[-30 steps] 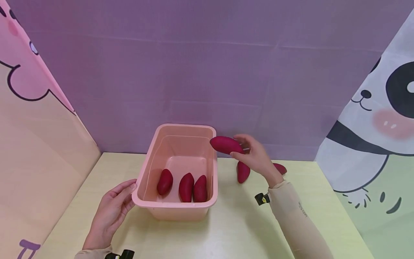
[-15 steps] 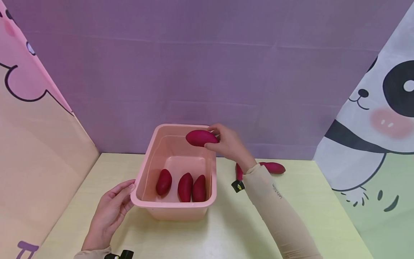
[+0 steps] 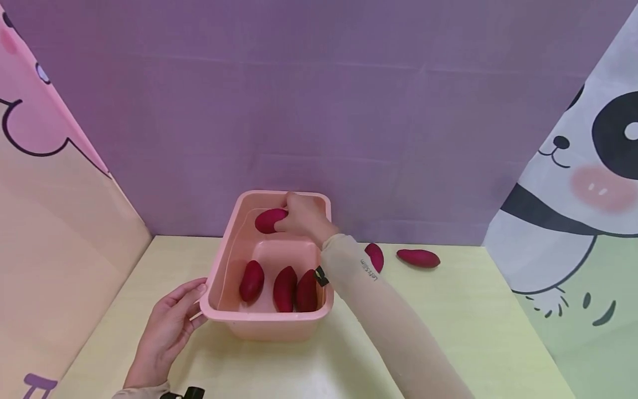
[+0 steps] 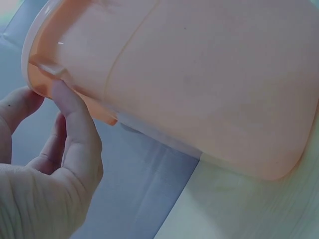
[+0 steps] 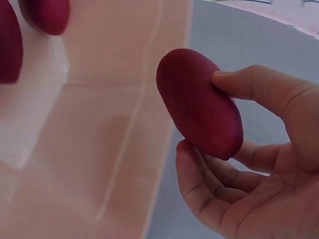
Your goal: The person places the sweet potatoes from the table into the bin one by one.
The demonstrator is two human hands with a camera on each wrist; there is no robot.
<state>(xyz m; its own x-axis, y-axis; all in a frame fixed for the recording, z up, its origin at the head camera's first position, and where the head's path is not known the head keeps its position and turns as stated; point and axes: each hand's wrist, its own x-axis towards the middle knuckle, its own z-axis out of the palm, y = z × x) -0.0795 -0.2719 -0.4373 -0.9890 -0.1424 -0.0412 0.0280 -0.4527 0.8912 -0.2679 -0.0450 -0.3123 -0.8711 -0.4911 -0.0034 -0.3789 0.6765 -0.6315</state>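
Note:
A pink plastic bin [image 3: 266,317] stands on the table. My left hand [image 3: 166,327] pinches its left rim between thumb and fingers; the left wrist view shows the fingertips [image 4: 65,92] at the lip. Over the far part of the bin, my right hand [image 3: 305,217] holds a purple-red sweet potato [image 3: 268,221]. In the right wrist view the thumb presses one side of this sweet potato [image 5: 199,104] and the fingers curl under the other. Three more sweet potatoes, a left one [image 3: 251,281], a middle one [image 3: 285,289] and a right one [image 3: 306,291], lie at the bin's near end.
Right of the bin, one sweet potato [image 3: 418,258] lies on the pale wooden table [image 3: 473,310], and another sweet potato [image 3: 375,256] shows partly behind the right sleeve [image 3: 389,316]. A purple cloth wall [image 3: 319,111] rises behind the table; printed panels flank it.
My right hand has carried the sweet potato leftward from beside the bin's right rim to over its far part. The left hand keeps its place at the rim.

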